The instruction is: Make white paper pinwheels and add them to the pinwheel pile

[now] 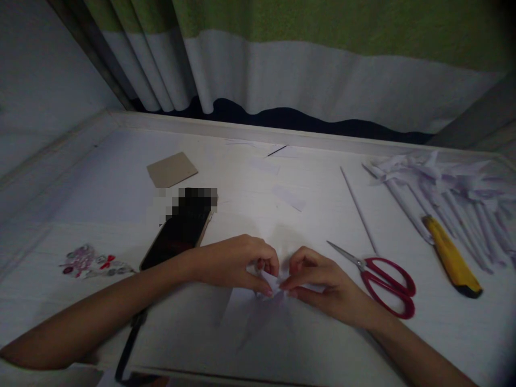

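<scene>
A small folded piece of white paper is held up between my two hands, low in the middle of the head view. My left hand pinches its left side between thumb and fingers. From the right, my right hand grips the paper's edge with thumb and forefinger, the fingertips of both hands almost meeting. Below them spreads a pale pointed paper shape, dim against the white table. Red-handled scissors lie just right of my right hand, blades pointing up and left.
A black phone with a beaded charm lies beyond my left forearm. Farther back are a cardboard piece, paper scraps and a thin dark stick. Rightward lie a paper stick, a yellow cutter and several rolled-paper pieces.
</scene>
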